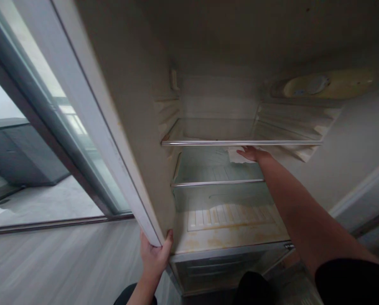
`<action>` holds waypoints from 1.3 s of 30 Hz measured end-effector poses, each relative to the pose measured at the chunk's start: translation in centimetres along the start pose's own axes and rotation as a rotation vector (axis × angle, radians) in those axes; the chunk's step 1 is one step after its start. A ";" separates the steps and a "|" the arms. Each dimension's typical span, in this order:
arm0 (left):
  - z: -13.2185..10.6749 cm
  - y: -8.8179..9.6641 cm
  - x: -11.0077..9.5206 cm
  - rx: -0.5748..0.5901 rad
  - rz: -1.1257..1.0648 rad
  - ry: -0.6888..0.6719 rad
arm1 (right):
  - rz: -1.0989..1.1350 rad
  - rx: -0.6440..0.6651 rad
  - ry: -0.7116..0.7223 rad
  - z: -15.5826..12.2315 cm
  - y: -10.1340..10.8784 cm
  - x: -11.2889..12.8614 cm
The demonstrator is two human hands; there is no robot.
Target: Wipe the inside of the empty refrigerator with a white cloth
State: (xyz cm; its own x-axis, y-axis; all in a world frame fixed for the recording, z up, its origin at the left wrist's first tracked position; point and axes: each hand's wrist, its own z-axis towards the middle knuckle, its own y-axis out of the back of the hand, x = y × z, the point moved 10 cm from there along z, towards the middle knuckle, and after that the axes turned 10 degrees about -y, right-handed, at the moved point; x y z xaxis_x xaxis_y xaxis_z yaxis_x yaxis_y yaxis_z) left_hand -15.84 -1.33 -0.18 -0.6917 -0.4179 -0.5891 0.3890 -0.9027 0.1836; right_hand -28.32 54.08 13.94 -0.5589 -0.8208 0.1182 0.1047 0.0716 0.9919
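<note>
I look into an open, stained white fridge (145,140). My left hand (153,256) is closed around the lower front edge of its left side wall. My right hand (252,153) reaches deep inside, just under the upper glass shelf (240,142), and presses a white cloth (235,156) against the underside or the back there. Its fingers are closed on the cloth. Below lies a second glass shelf (217,183), and under it a yellowed floor panel (227,228) with rust-coloured stains.
A clear drawer (221,267) sits at the bottom of the fridge. A yellowish lamp and dial housing (322,84) is on the right inner wall. To the left is a glass sliding door (49,140) above a pale wood floor (65,262).
</note>
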 end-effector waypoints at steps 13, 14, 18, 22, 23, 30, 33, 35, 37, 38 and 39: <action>0.4 -0.6 -0.8 0.005 -0.063 -0.017 | -0.023 0.099 0.005 -6.5 -0.8 15.3; 0.5 -0.6 -1.1 0.005 -0.067 -0.023 | -0.022 0.109 0.081 -7.9 -1.1 17.7; 1.1 -0.6 -2.1 0.010 -0.068 -0.047 | -0.012 0.119 0.389 -14.8 -1.7 25.2; 1.4 -0.6 -2.7 0.019 -0.083 -0.059 | -0.033 0.076 0.587 -21.4 -1.6 27.4; 1.5 -0.7 -2.7 0.022 -0.087 -0.060 | -0.027 0.052 0.608 -22.7 -1.5 27.3; 1.5 -0.8 -2.9 0.035 -0.080 -0.068 | 0.076 -0.336 0.575 -29.4 -1.5 24.5; 1.7 -0.8 -2.9 0.037 -0.083 -0.062 | 0.107 -0.444 0.577 -30.9 -2.4 23.2; 1.7 -0.8 -3.0 0.040 -0.085 -0.068 | 0.136 -0.484 0.566 -30.8 -2.8 21.8; 1.8 -0.8 -3.0 0.043 -0.086 -0.072 | 0.159 -0.524 0.502 -29.9 -2.9 19.3; 1.8 -0.8 -2.9 0.044 -0.087 -0.070 | 0.167 -0.548 0.450 -29.2 -2.8 17.6; 1.7 -0.7 -2.8 0.043 -0.088 -0.067 | 0.174 -0.572 0.391 -28.4 -2.6 15.6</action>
State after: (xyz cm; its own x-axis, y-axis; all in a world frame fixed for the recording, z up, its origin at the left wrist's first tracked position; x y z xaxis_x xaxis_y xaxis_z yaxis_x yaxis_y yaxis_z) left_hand -15.25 0.33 2.70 -0.7618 -0.3411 -0.5508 0.2990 -0.9393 0.1682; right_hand -13.94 25.03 11.88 -0.1701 -0.9752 0.1413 0.6408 -0.0006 0.7677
